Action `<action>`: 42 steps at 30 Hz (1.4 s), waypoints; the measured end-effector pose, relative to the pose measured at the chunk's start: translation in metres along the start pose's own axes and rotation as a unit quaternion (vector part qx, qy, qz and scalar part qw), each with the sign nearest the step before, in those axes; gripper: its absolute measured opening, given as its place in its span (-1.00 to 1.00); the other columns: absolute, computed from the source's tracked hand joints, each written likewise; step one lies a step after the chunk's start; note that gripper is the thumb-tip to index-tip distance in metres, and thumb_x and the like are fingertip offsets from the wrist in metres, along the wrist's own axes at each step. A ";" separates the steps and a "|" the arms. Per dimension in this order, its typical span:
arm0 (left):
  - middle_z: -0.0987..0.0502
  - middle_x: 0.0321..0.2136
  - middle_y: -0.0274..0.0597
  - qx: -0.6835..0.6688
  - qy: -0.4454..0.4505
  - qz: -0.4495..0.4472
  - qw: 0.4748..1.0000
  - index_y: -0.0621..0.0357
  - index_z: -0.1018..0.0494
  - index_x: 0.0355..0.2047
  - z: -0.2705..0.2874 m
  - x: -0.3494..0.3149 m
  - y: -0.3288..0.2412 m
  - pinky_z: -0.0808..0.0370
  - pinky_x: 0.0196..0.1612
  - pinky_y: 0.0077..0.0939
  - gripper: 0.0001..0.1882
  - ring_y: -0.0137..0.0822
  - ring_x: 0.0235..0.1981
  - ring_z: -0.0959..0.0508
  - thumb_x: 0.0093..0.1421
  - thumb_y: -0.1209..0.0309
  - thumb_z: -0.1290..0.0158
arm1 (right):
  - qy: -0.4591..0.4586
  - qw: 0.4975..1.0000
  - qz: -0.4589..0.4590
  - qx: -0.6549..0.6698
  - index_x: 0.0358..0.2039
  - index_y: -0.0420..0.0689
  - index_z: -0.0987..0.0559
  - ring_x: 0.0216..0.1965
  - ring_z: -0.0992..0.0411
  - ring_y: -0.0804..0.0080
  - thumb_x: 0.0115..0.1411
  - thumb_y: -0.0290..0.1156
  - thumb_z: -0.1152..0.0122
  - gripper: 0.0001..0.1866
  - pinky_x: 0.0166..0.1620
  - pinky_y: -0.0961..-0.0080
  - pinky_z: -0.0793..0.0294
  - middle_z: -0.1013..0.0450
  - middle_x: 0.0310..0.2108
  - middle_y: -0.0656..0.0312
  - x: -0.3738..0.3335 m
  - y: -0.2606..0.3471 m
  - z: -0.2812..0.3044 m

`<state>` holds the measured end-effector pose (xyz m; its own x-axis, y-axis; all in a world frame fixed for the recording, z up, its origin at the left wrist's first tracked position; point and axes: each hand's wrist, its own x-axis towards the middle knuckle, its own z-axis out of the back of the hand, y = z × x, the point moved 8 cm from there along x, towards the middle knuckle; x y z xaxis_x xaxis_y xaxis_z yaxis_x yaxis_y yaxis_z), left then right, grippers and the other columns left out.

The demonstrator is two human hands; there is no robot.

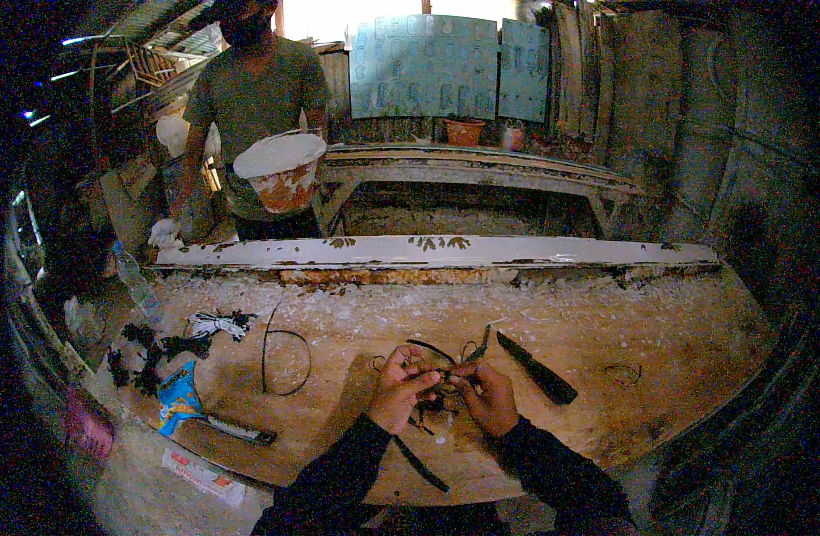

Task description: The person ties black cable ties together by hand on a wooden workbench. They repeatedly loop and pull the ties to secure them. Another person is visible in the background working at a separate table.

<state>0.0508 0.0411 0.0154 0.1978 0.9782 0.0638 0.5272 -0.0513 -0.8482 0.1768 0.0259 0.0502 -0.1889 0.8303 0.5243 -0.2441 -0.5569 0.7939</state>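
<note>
My left hand (399, 389) and my right hand (485, 398) meet over the near middle of the wooden table (338, 326). Both are closed, fingertips pinching a thin black strip (445, 373) between them; its exact form is partly hidden by the fingers. Under and around the hands lie tangled dark pieces. A straight black strip (420, 464) points toward the table's near edge, below my left hand. To the right of my right hand rests a long, dark, tapered piece (537, 368), wider at its near end; its kind is unclear.
Left on the table are a curled black strip (265, 357), a white cord bundle (220, 324), black bundles (140, 359) and a blue packet (179, 398). A white-coated plank (383, 254) spans the far edge. Behind it, a person (249, 89) stands by a white-smeared bucket (285, 183).
</note>
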 end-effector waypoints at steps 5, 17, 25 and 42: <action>-0.40 -0.48 -0.34 0.070 0.042 -0.034 0.996 0.06 -0.24 -0.38 0.002 0.006 0.002 -0.39 -0.48 -0.64 -0.74 -0.51 -0.42 -0.41 -0.07 0.54 -0.06 | -0.001 1.000 -0.001 0.020 -0.43 -0.22 -0.41 -0.39 -0.38 0.49 0.01 -0.55 -0.05 -0.92 -0.29 0.59 -0.35 -0.41 -0.47 0.19 -0.001 -0.006 0.000; -0.42 -0.53 -0.37 0.349 0.024 -0.215 0.912 0.17 -0.39 -0.50 -0.010 -0.003 -0.018 -0.33 -0.35 -0.66 -0.87 -0.54 -0.47 -0.39 -0.10 0.49 -0.10 | 0.042 0.992 -0.049 0.105 -0.46 -0.21 -0.39 -0.39 -0.34 0.49 0.01 -0.52 -0.04 -0.93 -0.30 0.61 -0.32 -0.37 -0.49 0.22 0.003 -0.009 -0.007; -0.45 -0.51 -0.34 0.275 0.019 -0.096 0.956 0.18 -0.42 -0.46 -0.003 0.000 -0.009 -0.38 -0.49 -0.70 -0.87 -0.55 -0.50 -0.41 -0.05 0.46 -0.09 | 0.052 0.997 -0.037 0.050 -0.45 -0.20 -0.40 -0.39 -0.36 0.47 0.01 -0.50 -0.06 -0.92 -0.33 0.59 -0.33 -0.40 -0.45 0.21 0.004 -0.005 -0.005; -0.49 -0.44 -0.25 0.375 -0.007 -0.262 0.889 0.22 -0.41 -0.36 -0.016 -0.011 -0.029 -0.38 -0.27 -0.61 -0.81 -0.44 -0.38 -0.47 -0.06 0.54 -0.02 | 0.038 0.999 -0.031 0.020 -0.44 -0.19 -0.40 -0.44 -0.36 0.48 0.02 -0.53 -0.02 -0.95 -0.36 0.58 -0.33 -0.39 -0.49 0.24 0.002 -0.002 -0.007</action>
<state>0.0468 0.0289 0.0477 0.0739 0.8311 0.5511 -0.1562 0.5555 -0.8167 0.1706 0.0281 0.0475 -0.2470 0.8585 0.4494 -0.2190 -0.5012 0.8371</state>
